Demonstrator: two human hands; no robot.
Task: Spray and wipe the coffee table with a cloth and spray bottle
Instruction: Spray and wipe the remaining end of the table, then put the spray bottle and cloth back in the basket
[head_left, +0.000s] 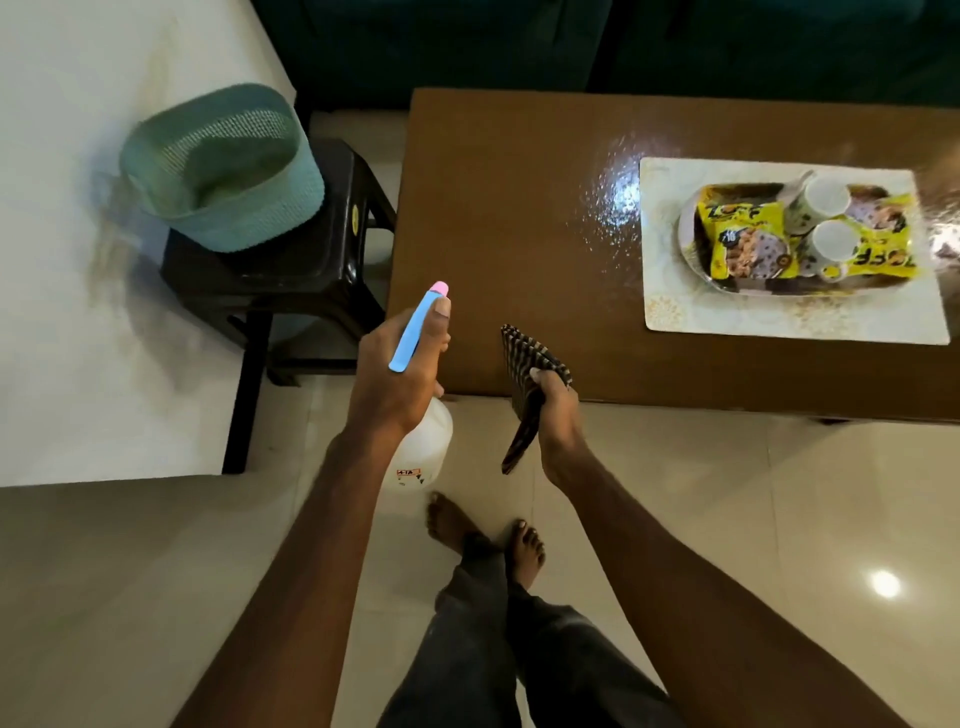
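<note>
My left hand (402, 364) grips a spray bottle (422, 447) with a white body, a blue head and a pink nozzle tip, held just off the near left corner of the brown coffee table (509, 234). The nozzle points toward the table's left end. My right hand (556, 415) holds a folded dark striped cloth (530, 364) upright over the table's near edge. A wet, glistening patch (615, 197) shows on the tabletop beside the placemat.
A pale placemat (675, 306) on the table's right part carries a tray (688, 228) with yellow snack packets and two white cups. A dark plastic stool (291, 265) with a green basket (228, 166) stands left of the table. My bare feet (483, 530) are on the tiled floor.
</note>
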